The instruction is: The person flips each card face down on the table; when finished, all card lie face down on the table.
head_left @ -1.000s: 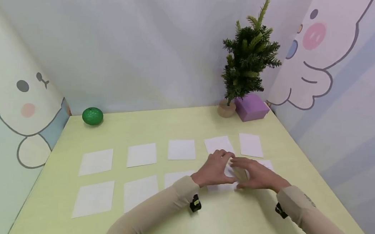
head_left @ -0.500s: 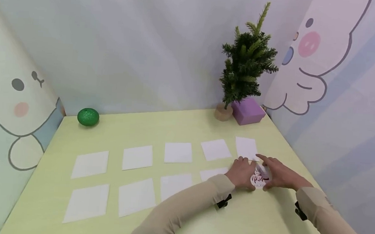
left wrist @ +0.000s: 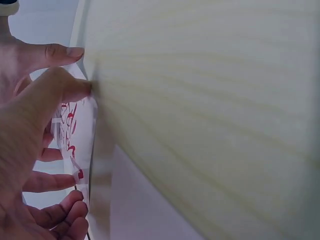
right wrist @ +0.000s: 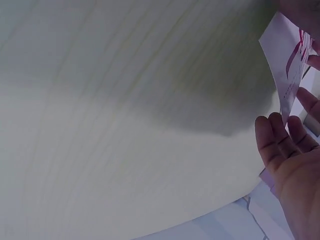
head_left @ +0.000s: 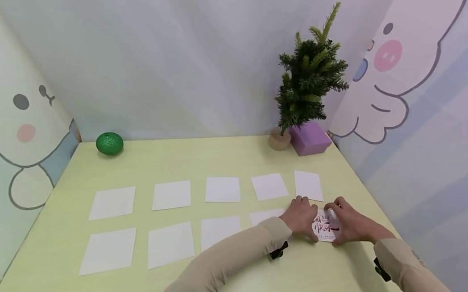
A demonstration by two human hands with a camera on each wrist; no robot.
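Note:
A square white card with red brush writing lies at the right end of the nearer row, between my two hands. My left hand holds its left side, thumb at the near corner and fingers at the far one. My right hand grips the right side the same way. In the left wrist view the card stands edge-on close to the table, the left thumb at its near edge. The right wrist view shows the card with right fingertips at its lower corner.
Blank white cards lie in two rows on the pale yellow table. One is just beyond my hands. At the back stand a green ball, a small artificial tree and a purple box.
Both hands have moved right, from a card in the nearer row to the red-lettered card at its end. Over the last half second the right fingers have shifted slightly, showing more of the writing.

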